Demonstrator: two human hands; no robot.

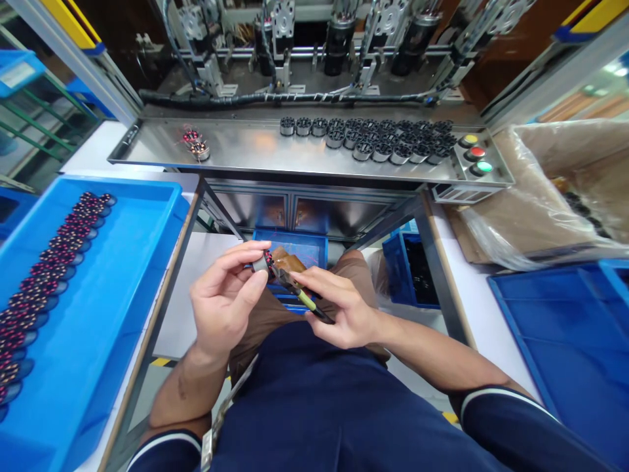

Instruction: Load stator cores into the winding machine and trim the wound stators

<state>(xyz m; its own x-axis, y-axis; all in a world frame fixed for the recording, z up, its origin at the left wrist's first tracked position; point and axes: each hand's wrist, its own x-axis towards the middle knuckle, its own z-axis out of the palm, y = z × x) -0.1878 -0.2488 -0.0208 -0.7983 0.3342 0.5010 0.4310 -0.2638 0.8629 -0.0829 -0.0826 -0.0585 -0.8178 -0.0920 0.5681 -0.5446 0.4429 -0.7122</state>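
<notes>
Between the thumb and fingers of my left hand (227, 288) is a small motor stator (261, 263), a grey ring with red and dark windings facing right. My right hand (344, 305) is closed around cutting pliers (307, 299) with black and yellow-green handles. The jaws of the pliers reach the wound side of the stator; whether they grip a wire is too small to tell. Behind the pliers a brown piece (289, 260) shows above my lap, partly hidden. Below my hands stands a blue bin (314, 246) with thin red wire bits.
Two wound stators (198, 147) and several black-topped stators (363, 151) stand on the metal shelf (246, 147) of a winding machine. Push buttons (476, 153) sit at its right end. A blue tray (113, 262) with rows of wound stators is left; a lined carton (531, 196) and blue tray (555, 328) are right.
</notes>
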